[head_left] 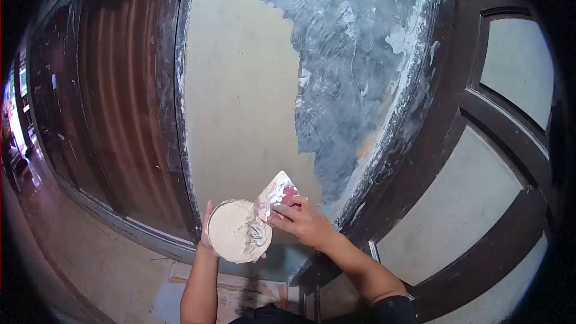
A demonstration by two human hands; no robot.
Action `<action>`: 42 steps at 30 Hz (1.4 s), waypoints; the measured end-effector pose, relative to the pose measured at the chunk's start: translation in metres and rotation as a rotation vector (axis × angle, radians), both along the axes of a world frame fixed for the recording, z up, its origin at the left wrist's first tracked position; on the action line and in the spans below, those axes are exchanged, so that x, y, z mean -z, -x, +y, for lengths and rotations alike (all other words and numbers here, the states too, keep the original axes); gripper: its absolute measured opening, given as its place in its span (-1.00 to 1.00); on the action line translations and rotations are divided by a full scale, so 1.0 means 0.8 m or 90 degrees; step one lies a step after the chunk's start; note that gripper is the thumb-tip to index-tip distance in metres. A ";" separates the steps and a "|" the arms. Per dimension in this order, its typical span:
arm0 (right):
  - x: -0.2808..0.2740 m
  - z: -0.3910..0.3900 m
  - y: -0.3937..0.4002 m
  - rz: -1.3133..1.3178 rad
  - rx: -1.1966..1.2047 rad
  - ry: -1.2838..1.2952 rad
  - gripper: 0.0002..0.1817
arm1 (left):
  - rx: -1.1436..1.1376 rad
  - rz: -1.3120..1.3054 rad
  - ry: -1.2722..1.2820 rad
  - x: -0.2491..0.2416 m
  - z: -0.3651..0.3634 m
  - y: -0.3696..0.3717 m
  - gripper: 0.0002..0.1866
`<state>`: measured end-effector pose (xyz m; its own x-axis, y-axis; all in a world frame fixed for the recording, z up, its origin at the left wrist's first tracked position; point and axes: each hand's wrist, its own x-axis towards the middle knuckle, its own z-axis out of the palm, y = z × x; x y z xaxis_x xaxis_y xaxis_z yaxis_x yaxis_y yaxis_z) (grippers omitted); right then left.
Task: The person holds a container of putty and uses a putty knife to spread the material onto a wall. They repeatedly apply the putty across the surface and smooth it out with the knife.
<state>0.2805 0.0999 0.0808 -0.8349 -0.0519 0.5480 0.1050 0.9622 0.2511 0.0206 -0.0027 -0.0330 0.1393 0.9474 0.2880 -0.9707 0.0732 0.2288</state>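
My left hand (206, 228) is wrapped round a bowl of cream-coloured putty (231, 228) from beneath and the side; most of its fingers are hidden behind the bowl. The putty is scooped and ridged on the right side of the bowl. In my right hand (303, 223) is a flat reddish putty scraper (277, 195), its blade smeared with white putty and tilted up over the bowl's right rim. Behind both stands a wall panel (240, 84), its left part smooth beige and its right part a patchy grey-blue with white smears.
A dark wooden door with pale panels (456, 204) stands to the right. On the left is a brown framed panel (123, 102). Stained paper sheets (252, 294) lie on the floor (120, 252) below. White smears mark the panel's dark frame (414, 72).
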 end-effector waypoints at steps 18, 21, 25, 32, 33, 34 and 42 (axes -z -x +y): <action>0.016 0.049 0.017 0.070 -0.036 0.126 -0.50 | 0.118 -0.085 -0.009 -0.028 0.030 -0.020 0.08; 0.020 0.056 0.020 0.072 -0.036 0.127 -0.53 | 0.109 -0.065 0.013 -0.020 0.040 -0.016 0.08; 0.024 0.060 0.021 0.095 -0.044 0.160 -0.48 | 0.103 -0.026 -0.012 -0.014 0.046 -0.017 0.07; 0.033 0.057 0.021 0.116 -0.028 0.234 -0.44 | 0.017 0.104 0.012 0.008 0.060 -0.013 -0.01; 0.033 0.056 0.021 0.116 -0.028 0.233 -0.44 | 0.048 0.016 0.001 0.024 0.067 -0.009 0.00; 0.032 0.055 0.022 0.133 -0.033 0.240 -0.44 | 0.036 0.030 0.012 0.031 0.069 -0.007 0.00; 0.000 0.040 0.018 0.182 -0.006 0.281 -0.58 | 0.126 -0.079 -0.041 -0.020 0.049 -0.036 0.10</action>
